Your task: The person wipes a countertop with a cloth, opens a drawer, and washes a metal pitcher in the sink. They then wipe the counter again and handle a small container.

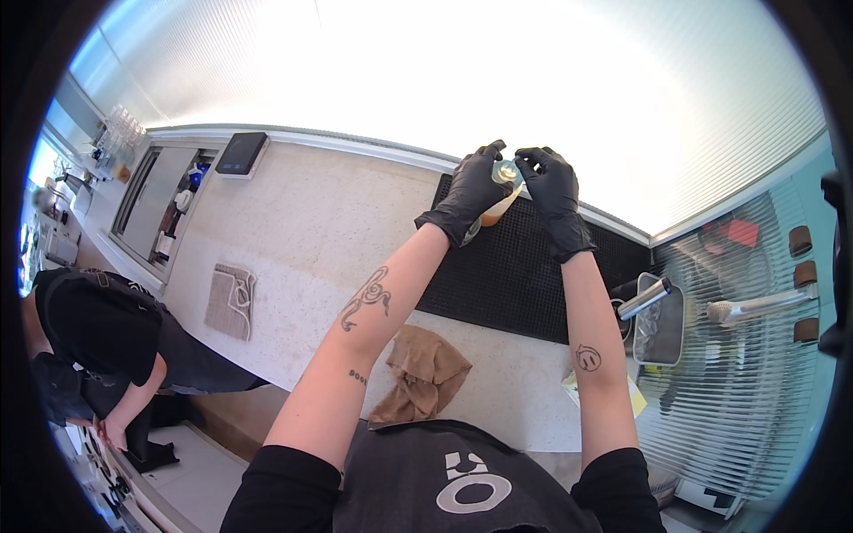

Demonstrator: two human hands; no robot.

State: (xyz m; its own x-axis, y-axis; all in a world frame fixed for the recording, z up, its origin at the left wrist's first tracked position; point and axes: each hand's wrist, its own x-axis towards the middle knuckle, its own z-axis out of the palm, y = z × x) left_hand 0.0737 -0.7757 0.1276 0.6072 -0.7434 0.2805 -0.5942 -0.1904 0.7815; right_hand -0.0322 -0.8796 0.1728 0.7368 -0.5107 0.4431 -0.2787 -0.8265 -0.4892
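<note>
My left hand [472, 190], in a black glove, is closed around the upper part of a clear cup [496, 211] that holds an orange-brown drink. At the cup's right rim is my right hand [548, 186], also gloved in black, its thumb and fingertips bent close together by the pale, round top. Whether the fingers pinch the rim or something thin cannot be told. Both hands are over the far edge of a black rubber bar mat [500, 280]. Another clear vessel shows partly below my left wrist.
A brown cloth [426, 373] lies by my apron, a folded grey-brown cloth [230, 302] farther left. A black scale [242, 154] sits at the back left. Right of the mat is a metal container [658, 333]. A co-worker in black [100, 326] bends at the left.
</note>
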